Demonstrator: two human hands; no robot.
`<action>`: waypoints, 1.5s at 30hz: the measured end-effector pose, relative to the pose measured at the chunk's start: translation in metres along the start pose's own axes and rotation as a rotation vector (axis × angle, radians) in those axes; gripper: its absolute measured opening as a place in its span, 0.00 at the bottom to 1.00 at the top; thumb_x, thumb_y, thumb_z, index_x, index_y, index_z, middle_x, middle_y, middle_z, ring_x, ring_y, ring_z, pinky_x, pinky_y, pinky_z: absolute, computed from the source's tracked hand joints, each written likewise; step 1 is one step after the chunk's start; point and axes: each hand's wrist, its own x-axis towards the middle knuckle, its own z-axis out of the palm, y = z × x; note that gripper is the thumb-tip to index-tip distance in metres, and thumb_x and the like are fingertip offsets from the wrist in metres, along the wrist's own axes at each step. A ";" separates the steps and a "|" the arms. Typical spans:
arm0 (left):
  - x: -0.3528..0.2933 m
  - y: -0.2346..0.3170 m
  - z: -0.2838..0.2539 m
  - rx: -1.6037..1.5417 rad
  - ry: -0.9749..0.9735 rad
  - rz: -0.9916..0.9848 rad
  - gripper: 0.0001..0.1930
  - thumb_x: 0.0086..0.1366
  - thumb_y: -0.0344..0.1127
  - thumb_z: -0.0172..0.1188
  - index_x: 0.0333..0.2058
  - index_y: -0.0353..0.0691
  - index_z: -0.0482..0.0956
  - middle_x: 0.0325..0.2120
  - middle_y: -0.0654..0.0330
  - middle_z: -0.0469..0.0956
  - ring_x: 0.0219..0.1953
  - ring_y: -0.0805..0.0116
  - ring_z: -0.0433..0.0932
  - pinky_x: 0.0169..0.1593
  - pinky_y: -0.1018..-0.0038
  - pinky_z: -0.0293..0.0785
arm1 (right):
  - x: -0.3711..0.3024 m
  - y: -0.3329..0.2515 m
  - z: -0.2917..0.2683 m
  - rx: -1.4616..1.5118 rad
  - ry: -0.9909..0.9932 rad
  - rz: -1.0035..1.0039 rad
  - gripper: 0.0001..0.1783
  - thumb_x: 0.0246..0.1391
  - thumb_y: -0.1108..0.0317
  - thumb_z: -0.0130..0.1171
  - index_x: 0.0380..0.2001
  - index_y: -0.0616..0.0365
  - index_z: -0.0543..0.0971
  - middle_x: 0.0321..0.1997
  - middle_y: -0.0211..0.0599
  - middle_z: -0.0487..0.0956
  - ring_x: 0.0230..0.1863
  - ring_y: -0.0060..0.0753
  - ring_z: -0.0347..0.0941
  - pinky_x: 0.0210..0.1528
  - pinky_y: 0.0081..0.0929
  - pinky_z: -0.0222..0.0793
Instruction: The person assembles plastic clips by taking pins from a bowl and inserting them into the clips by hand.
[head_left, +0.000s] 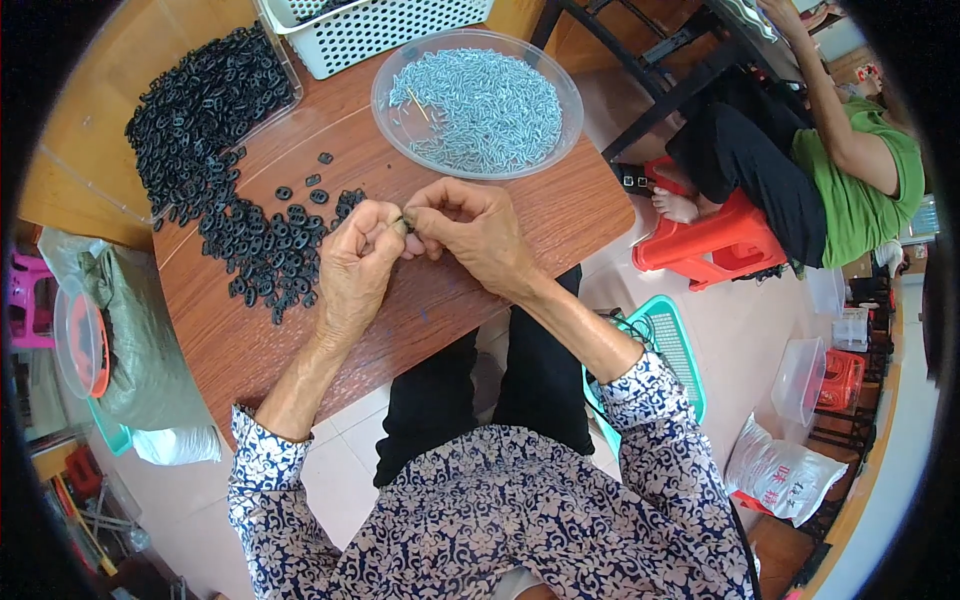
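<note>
Small dark part [407,225] pinched between closed fingers of left hand [360,252] and right hand [477,236], above bench [545,225]; both hands equally near, long axis unreadable. Black pieces [262,240] lie left, bowl [573,112] far right.

Open room right and near, obstacles left and far.
Bare brown wood-grain surface [580,205] runs right of the hands [478,238] and toward the near edge between the forearms [575,322]. Small black two-holed oval plastic pieces [265,243] block the left; ahead, a strip with a few loose ones passes between them and a round clear plastic basin [571,115], ending at a white perforated plastic basket [390,38].
</note>
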 end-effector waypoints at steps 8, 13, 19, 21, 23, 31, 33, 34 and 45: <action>0.005 -0.002 -0.006 0.082 -0.021 0.015 0.03 0.68 0.26 0.53 0.35 0.34 0.75 0.26 0.65 0.78 0.30 0.81 0.76 0.36 0.83 0.73 | 0.000 -0.002 -0.001 0.027 -0.003 0.050 0.08 0.62 0.69 0.58 0.36 0.65 0.80 0.27 0.30 0.80 0.26 0.15 0.73 0.28 0.15 0.71; 0.007 -0.005 -0.009 0.025 -0.085 -0.020 0.04 0.68 0.26 0.54 0.34 0.35 0.75 0.26 0.64 0.79 0.30 0.80 0.77 0.35 0.82 0.74 | 0.001 -0.007 -0.010 -0.078 -0.064 0.008 0.09 0.62 0.69 0.58 0.37 0.66 0.80 0.28 0.30 0.80 0.27 0.15 0.74 0.28 0.15 0.71; 0.005 -0.005 -0.007 0.052 -0.068 0.000 0.03 0.69 0.26 0.54 0.35 0.35 0.75 0.26 0.65 0.79 0.30 0.80 0.77 0.35 0.82 0.73 | 0.001 -0.004 -0.008 -0.119 -0.035 -0.009 0.08 0.62 0.70 0.59 0.35 0.66 0.80 0.26 0.30 0.80 0.27 0.15 0.73 0.28 0.15 0.70; 0.004 -0.001 -0.004 0.060 -0.053 -0.005 0.03 0.69 0.26 0.54 0.34 0.35 0.75 0.26 0.65 0.79 0.29 0.81 0.76 0.35 0.83 0.73 | 0.001 -0.005 -0.006 -0.133 -0.009 -0.007 0.08 0.61 0.71 0.59 0.33 0.66 0.80 0.25 0.29 0.79 0.26 0.15 0.73 0.28 0.15 0.70; 0.003 0.001 -0.004 0.068 -0.039 -0.012 0.03 0.68 0.25 0.54 0.34 0.35 0.75 0.26 0.65 0.78 0.29 0.81 0.76 0.34 0.83 0.72 | -0.002 -0.009 -0.001 -0.189 0.034 -0.034 0.08 0.62 0.71 0.59 0.31 0.65 0.80 0.24 0.30 0.79 0.25 0.14 0.73 0.26 0.14 0.69; 0.003 -0.006 -0.007 0.146 -0.057 -0.004 0.04 0.71 0.28 0.53 0.37 0.35 0.74 0.28 0.65 0.77 0.32 0.79 0.76 0.40 0.80 0.74 | 0.002 -0.005 0.000 -0.221 0.039 -0.013 0.10 0.63 0.69 0.58 0.29 0.65 0.79 0.23 0.30 0.79 0.23 0.14 0.71 0.24 0.14 0.67; 0.004 -0.005 -0.007 0.097 -0.058 -0.016 0.04 0.69 0.27 0.52 0.35 0.35 0.74 0.27 0.65 0.77 0.31 0.80 0.76 0.38 0.81 0.73 | 0.003 -0.006 -0.006 -0.151 -0.010 0.045 0.10 0.63 0.69 0.58 0.30 0.65 0.79 0.23 0.29 0.79 0.22 0.14 0.70 0.24 0.15 0.66; 0.004 -0.005 -0.006 0.043 -0.063 -0.034 0.04 0.68 0.25 0.51 0.34 0.35 0.74 0.26 0.65 0.77 0.30 0.81 0.76 0.36 0.82 0.73 | 0.002 -0.009 -0.009 -0.121 -0.011 0.052 0.10 0.64 0.67 0.58 0.32 0.64 0.79 0.24 0.28 0.78 0.23 0.14 0.70 0.24 0.14 0.66; 0.002 -0.005 -0.006 0.022 -0.063 -0.055 0.02 0.67 0.26 0.53 0.34 0.35 0.74 0.26 0.66 0.77 0.30 0.82 0.75 0.37 0.82 0.72 | 0.002 0.004 -0.006 -0.223 -0.012 -0.040 0.08 0.62 0.70 0.59 0.31 0.65 0.79 0.23 0.27 0.79 0.24 0.13 0.72 0.24 0.14 0.68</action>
